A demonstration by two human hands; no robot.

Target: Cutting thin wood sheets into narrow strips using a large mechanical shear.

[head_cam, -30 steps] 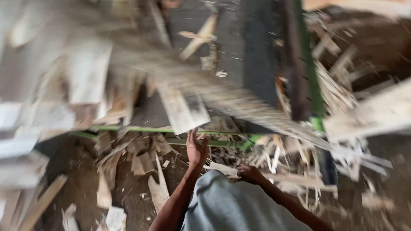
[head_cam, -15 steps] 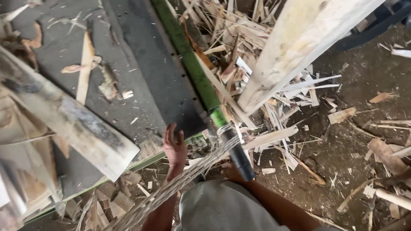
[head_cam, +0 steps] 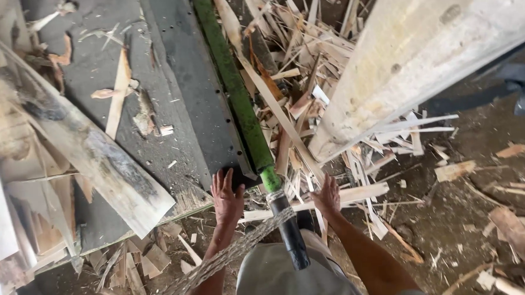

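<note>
Below the camera, at the near corner of a dark grey metal machine bed (head_cam: 172, 98), the person's left hand (head_cam: 226, 199) lies flat with fingers spread, palm down on the edge of the plate and gripping nothing; it looks placed there for support, as one leans on a bench. Just beside it a long green metal bar (head_cam: 236, 95) runs along the bed's right edge and ends in a black rubber-sleeved handle (head_cam: 291, 235), which juts toward the body between the two arms and is held by neither hand. The right hand (head_cam: 326, 196) is likewise open, its fingers splayed over a heap of pale split wood slivers (head_cam: 308, 110) piled against the bar, touching the topmost strips rather than closing on any. A twisted grey rope (head_cam: 220, 261) slants from the handle's upper end down past the left forearm. A weathered grey plank (head_cam: 91, 155) rests tilted across the bed's left side, and a thick pale timber beam (head_cam: 412, 58) leans over the heap at the right. Brown dirt floor (head_cam: 488, 173) strewn with chips lies beyond.
</note>
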